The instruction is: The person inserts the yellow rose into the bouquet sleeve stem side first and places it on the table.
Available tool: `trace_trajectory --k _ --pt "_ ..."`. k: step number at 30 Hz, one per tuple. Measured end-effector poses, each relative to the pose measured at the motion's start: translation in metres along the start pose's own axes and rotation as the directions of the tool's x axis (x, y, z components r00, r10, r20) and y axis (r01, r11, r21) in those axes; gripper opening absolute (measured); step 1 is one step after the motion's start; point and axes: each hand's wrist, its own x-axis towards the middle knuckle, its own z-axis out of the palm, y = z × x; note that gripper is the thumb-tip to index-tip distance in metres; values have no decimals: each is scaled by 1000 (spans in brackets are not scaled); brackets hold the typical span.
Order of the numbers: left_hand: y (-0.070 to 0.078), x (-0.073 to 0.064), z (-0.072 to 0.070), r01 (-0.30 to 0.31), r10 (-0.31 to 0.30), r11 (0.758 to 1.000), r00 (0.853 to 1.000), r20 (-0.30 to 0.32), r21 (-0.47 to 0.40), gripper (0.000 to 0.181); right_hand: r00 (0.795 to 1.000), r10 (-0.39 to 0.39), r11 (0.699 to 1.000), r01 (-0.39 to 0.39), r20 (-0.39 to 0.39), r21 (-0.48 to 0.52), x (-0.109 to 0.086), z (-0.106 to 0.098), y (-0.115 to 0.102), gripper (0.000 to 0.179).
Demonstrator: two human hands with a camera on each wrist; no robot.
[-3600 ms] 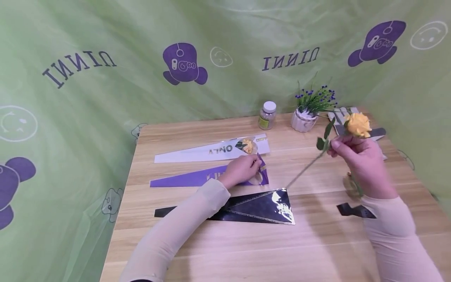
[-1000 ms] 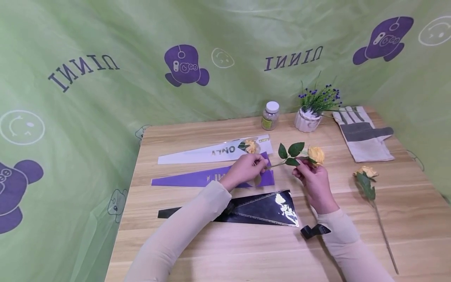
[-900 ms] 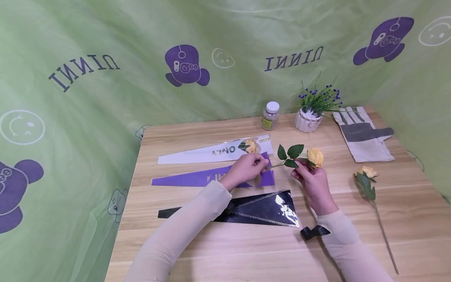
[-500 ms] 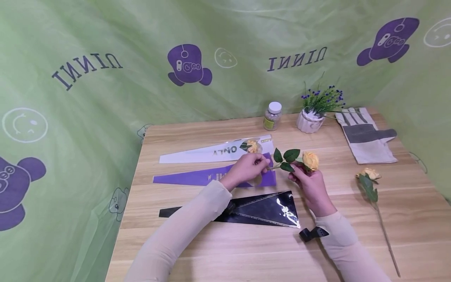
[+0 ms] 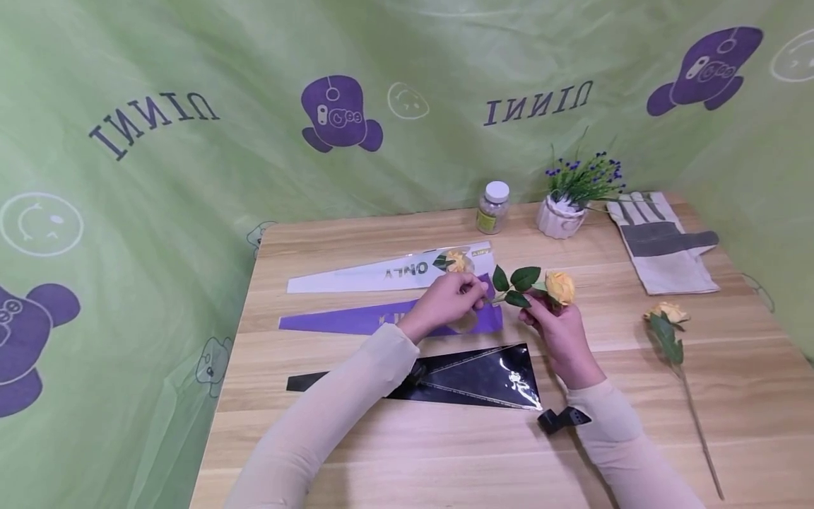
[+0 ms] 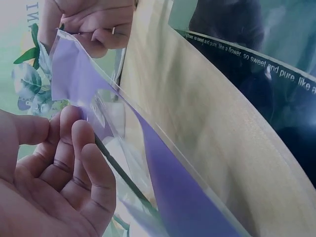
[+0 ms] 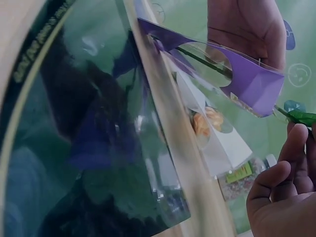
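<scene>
My left hand (image 5: 448, 300) pinches the wide end of a purple flower sleeve (image 5: 343, 318), raised off the table at that end. In the left wrist view, thumb and fingertips meet at the edge of the purple sleeve (image 6: 71, 64). My right hand (image 5: 562, 343) pinches a yellow rose (image 5: 560, 288) by its stem just below the bloom. Green leaves (image 5: 525, 278) stand outside the sleeve's mouth. Through the clear window in the right wrist view, the rose's stem (image 7: 205, 60) runs inside the sleeve. Its lower end is hidden.
A white sleeve (image 5: 356, 277) holding a yellow rose lies behind, and a black sleeve (image 5: 477, 375) in front. Another rose (image 5: 689, 396) lies at the right. A lidded jar (image 5: 492, 208), a potted plant (image 5: 561, 215) and a glove (image 5: 664, 244) stand or lie at the back.
From the right, my right hand has brought the rose over to the purple sleeve, and its stem has gone inside. During the last second the bloom has edged left and slightly down.
</scene>
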Motion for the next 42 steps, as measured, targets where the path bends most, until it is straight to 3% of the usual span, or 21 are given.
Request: trace_trajectory --k 4,13,18,23,38,42 --pt "-1 0 0 7 -7 1000 1000 2 -9 27 1000 -3 999 3 1 -46 -1 -1 0 9" --pt "-4 0 0 31 -31 999 1000 -5 -9 24 1000 -26 1000 26 -2 -8 1 -8 -6 10" --pt "1 -2 1 18 -18 1000 1000 0 -7 26 999 -34 999 35 22 -23 0 -9 -7 14" --pt "9 -5 2 9 -9 1000 1000 19 -7 28 1000 -23 995 25 21 -92 0 -8 -6 16" --pt "14 -4 7 -48 48 999 999 -21 -9 23 995 54 960 -74 -82 -269 -4 -3 7 34" --pt "16 -4 9 -58 58 998 998 -25 -3 24 996 55 955 -72 -67 -287 -4 -1 9 39"
